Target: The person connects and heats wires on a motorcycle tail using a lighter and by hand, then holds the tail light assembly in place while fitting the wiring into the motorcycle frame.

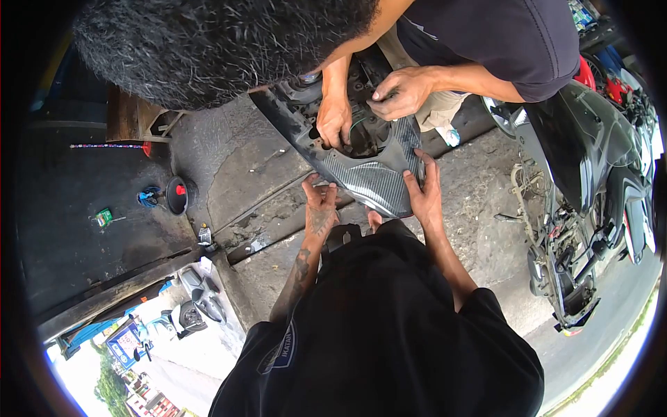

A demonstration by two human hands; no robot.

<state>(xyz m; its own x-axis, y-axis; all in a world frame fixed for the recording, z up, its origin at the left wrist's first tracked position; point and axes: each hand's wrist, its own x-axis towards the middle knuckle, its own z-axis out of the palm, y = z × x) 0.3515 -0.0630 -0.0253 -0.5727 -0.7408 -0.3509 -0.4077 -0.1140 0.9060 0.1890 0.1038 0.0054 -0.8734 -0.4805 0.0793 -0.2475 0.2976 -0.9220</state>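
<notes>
A dark motorcycle body panel (361, 178) with a carbon-weave pattern lies between me and another person. My left hand (321, 200) grips its near left edge, fingertips at the rim. On the near right edge, my right hand (425, 191) holds the panel with thumb and fingers on its patterned surface. The other person's hands work over the opening in the panel: one hand (335, 121) reaches into it with fingers down, while the other hand (403, 94) pinches near a thin greenish wire (358, 124). What those fingertips hold is too small to make out.
A partly stripped motorcycle (563, 264) stands at the right, its frame exposed. The other person's head (222, 48) leans in from above. At left are a black bucket (176, 196) and a wooden bench (135, 115). A concrete ledge (278, 240) crosses the floor.
</notes>
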